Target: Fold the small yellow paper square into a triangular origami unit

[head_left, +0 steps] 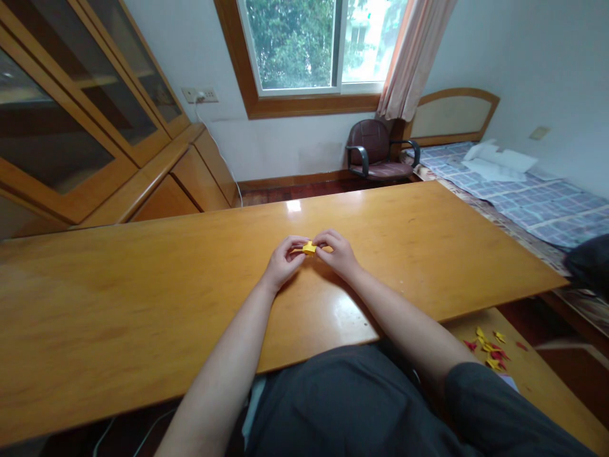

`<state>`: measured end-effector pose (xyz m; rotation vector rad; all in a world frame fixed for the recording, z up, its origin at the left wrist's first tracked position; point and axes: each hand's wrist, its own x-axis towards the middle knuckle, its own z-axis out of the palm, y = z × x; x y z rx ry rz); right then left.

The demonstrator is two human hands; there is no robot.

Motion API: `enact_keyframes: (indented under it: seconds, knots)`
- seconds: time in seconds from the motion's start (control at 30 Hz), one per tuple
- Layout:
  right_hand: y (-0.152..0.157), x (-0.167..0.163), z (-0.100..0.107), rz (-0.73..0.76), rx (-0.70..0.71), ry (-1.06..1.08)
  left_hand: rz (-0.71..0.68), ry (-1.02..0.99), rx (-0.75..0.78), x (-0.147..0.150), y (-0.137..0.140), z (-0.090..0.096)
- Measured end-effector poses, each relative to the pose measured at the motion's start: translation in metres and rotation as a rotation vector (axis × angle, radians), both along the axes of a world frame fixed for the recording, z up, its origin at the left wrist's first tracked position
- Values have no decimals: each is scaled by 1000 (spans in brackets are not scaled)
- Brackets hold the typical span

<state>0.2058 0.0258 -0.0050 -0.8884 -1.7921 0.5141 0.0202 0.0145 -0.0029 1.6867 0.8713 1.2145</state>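
A small piece of folded yellow paper (309, 248) is held just above the wooden table (143, 304), near the middle of the view. My left hand (284, 259) pinches its left side between thumb and fingers. On the opposite side, my right hand (337, 252) is closed on it with thumb and fingertips. The fingers cover part of the paper, so its full shape is hard to make out.
Several yellow and red folded-paper pieces (492, 349) lie on a lower wooden surface (547, 387) at the right. Beyond the table are a brown armchair (373, 149), a bed (533, 190) and a glass-door cabinet (95, 108).
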Motion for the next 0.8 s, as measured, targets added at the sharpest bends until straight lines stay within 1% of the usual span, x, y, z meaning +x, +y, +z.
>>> enact_keyframes:
  seconds: [0.07, 0.13, 0.27, 0.47, 0.6, 0.8]
  knots:
    - [0, 0, 0, 1, 15, -11, 11, 71, 46, 1, 0, 0]
    - [0, 0, 0, -10, 24, -30, 52, 130, 93, 2, 0, 0]
    - [0, 0, -1, -26, 28, -58, 120, 147, 147, 5, 1, -1]
    - [-3, -1, 2, 7, 2, -47, 182, 100, 102, 4, 1, -5]
    - [-2, -3, 1, 64, -32, 24, 187, 89, 102, 3, 3, -8]
    - [0, -4, -1, 97, -23, 95, 186, 76, 119, 2, 5, -10]
